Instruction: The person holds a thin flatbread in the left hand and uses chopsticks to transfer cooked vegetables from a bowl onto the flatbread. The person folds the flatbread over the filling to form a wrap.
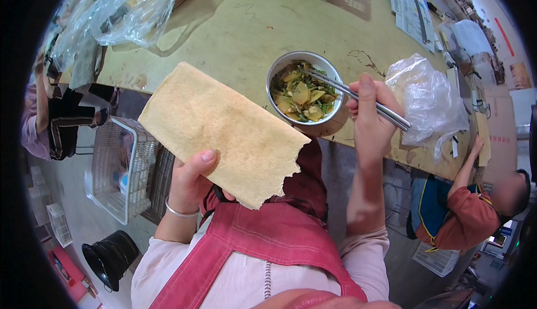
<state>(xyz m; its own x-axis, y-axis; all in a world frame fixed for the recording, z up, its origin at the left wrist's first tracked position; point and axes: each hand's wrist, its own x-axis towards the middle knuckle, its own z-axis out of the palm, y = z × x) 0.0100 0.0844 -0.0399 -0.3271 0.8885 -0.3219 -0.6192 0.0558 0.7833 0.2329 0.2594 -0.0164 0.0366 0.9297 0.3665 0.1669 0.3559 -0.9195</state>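
Observation:
My left hand (197,174) holds a large folded flatbread (218,128) by its lower edge, thumb on top; its right end is ragged, as if bitten. A pair of metal chopsticks (356,95) is in my right hand (373,107), their tips down in the food at the top of a round metal bowl (271,95). Sliced potato and green vegetables (302,93) fill part of that bowl, which stands near the edge of the worktable (247,36). Just right of my right hand lies a clear plastic bag (423,95).
Another plastic bag (130,11) lies at the table's upper left, papers (409,11) at the upper right. A white plastic crate (130,174) and a black bin (111,258) stand at left. Co-workers are at right (470,216) and far left (37,116).

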